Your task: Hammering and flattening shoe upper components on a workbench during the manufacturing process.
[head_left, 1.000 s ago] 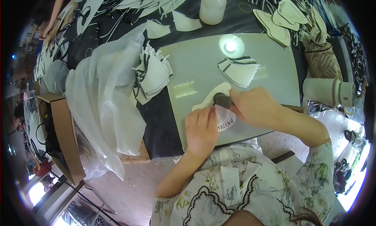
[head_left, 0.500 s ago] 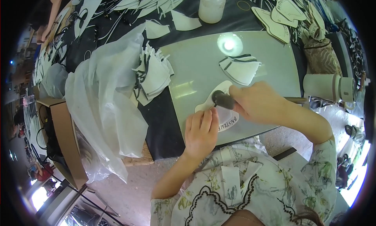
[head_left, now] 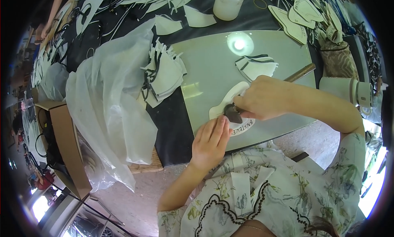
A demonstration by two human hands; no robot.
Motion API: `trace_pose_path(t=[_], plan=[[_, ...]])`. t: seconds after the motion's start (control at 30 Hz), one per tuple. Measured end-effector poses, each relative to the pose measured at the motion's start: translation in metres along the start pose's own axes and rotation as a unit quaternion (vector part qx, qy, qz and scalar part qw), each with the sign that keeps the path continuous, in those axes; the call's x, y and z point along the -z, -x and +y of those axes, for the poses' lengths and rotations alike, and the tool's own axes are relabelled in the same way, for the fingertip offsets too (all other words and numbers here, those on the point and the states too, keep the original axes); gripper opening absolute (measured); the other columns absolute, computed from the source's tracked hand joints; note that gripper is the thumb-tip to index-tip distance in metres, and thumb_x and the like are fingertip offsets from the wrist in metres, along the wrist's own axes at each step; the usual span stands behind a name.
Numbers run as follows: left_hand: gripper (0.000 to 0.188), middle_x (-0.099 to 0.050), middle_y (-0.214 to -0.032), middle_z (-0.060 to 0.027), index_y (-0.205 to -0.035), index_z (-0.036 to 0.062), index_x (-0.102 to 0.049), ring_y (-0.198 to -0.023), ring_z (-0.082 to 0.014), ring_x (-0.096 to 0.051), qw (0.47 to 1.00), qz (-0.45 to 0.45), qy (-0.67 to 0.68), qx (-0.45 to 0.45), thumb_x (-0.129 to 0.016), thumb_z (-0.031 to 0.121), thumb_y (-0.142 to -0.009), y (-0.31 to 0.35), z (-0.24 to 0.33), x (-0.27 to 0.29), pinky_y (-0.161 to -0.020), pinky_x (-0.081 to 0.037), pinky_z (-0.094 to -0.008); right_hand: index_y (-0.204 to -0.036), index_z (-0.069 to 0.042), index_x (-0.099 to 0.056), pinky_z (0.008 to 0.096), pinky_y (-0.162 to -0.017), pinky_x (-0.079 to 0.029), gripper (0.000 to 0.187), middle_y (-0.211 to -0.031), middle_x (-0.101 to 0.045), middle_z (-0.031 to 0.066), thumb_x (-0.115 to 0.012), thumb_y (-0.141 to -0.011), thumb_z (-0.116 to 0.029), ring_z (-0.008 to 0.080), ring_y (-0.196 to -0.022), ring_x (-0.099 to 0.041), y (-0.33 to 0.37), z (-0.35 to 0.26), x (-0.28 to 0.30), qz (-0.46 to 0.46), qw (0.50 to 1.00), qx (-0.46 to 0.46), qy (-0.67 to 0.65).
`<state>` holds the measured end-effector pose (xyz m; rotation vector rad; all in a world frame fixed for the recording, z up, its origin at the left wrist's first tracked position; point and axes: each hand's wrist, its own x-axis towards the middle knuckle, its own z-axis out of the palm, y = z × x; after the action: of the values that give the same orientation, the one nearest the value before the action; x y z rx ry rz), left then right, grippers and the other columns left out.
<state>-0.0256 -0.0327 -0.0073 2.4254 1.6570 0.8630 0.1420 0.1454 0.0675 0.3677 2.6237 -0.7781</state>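
Clear plastic bag (head_left: pixel 115 101), crumpled, left of the board (head_left: pixel 205 68). Cardboard box (head_left: pixel 69 146), open, farther left. Stack of white pieces (head_left: pixel 168 74), dark-edged, lapping the board's left edge. Smaller stack (head_left: pixel 260 67), similar, far part of the board, partly covered by the right hand. Whitish bottle (head_left: pixel 228 6), far side. Cream cut-outs (head_left: pixel 289 23), far right. Pale flask (head_left: pixel 338 88), right of the board. White shape (head_left: pixel 227 98), flat on the board, beneath both hands. Left hand (head_left: pixel 210 144): fingers extended, tips on the shape; whether they pinch anything cannot be told. Right hand (head_left: pixel 264 98): clamped on a hammer (head_left: pixel 234 115), dark head beside the left fingertips, wooden handle (head_left: pixel 301 72) pointing far right. Lettering: dark, handwritten, along the shape's near right edge; more on one cut-out.
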Motion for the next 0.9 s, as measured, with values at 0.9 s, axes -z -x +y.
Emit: trace_pose_path(t=[0.9], plan=[[0.025, -0.064, -0.099, -0.0105, -0.091, -0.0002, -0.064, -0.089, -0.0296, -0.062, 0.988, 0.1, 0.07, 0.09, -0.08, 0.006, -0.072, 0.006, -0.003, -0.006, -0.074, -0.053, -0.0367, -0.09, -0.003, -0.054, 0.0432, -0.046, -0.045, 0.031, -0.054, -0.058, 0.0118, -0.065, -0.089, -0.032, 0.0339, -0.048, -0.06, 0.008, -0.041, -0.028, 0.167, 0.981, -0.092, -0.04]])
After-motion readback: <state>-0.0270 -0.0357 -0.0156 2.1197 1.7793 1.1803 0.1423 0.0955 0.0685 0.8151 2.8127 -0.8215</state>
